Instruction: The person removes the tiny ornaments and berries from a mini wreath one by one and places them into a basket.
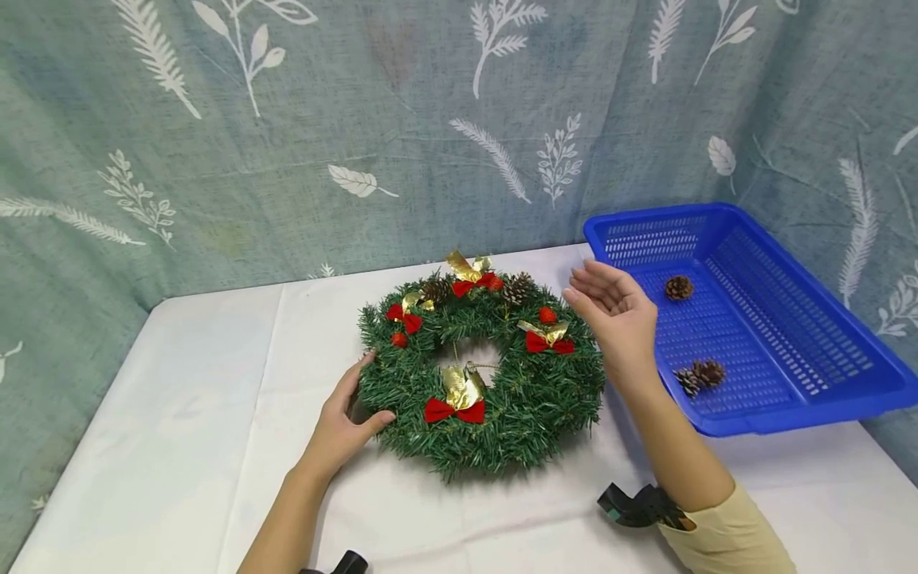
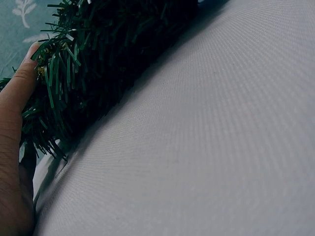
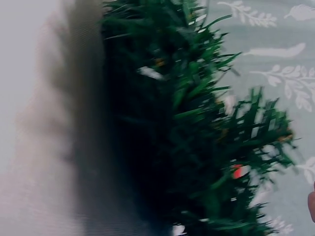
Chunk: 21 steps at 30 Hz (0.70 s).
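A green wreath (image 1: 423, 383) with red bows, gold ribbons, red berries and pine cones lies on the white cloth. My left hand (image 1: 340, 426) rests against its left edge, thumb and fingers spread apart. In the left wrist view, a finger of that hand (image 2: 12, 128) touches the green needles of the wreath (image 2: 98, 64). Beside the wreath's upper right, my right hand (image 1: 620, 315) is raised with loosely bent fingers and nothing in them. The right wrist view shows the wreath (image 3: 197, 128) close up, with a fingertip at the right border.
On the right stands a blue basket (image 1: 835, 307) with one pine cone (image 1: 678, 288) toward its back and a small group of pine cones (image 1: 708, 373) near its front left. A patterned grey-green curtain (image 1: 402, 104) hangs behind the white table (image 1: 179, 399).
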Motion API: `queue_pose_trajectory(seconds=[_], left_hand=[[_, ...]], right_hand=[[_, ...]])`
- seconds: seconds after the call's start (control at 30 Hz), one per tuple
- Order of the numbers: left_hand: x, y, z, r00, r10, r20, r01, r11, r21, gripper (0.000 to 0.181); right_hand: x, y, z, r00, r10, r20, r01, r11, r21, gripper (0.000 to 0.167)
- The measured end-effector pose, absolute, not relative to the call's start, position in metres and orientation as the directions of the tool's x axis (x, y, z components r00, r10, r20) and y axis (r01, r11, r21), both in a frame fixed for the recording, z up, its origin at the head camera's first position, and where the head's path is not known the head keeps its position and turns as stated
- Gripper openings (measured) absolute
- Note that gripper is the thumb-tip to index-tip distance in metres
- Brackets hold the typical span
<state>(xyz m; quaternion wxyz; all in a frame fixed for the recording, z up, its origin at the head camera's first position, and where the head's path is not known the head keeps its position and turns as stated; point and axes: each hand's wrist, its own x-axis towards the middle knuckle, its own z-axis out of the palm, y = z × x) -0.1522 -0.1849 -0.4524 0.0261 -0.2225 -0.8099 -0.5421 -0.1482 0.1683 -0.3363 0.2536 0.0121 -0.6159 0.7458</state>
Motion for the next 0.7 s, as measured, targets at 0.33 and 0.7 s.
queue_pose_trajectory(seconds=[0.33,0.7], left_hand=[[-0.154,-0.185,-0.451,-0.888,0.354,0.294,0.407,0.308,0.86,0.087],[-0.154,-0.186,-0.453,-0.897,0.338,0.285,0.39,0.304,0.869,0.087]], right_hand=[[-0.163,0.17,-0.362,-0.869,0.325,0.372,-0.358,0.106,-0.928,0.044],[-0.177,0.172,-0.383,-0.904,0.313,0.29,-0.246,0.174,-0.954,0.043]])
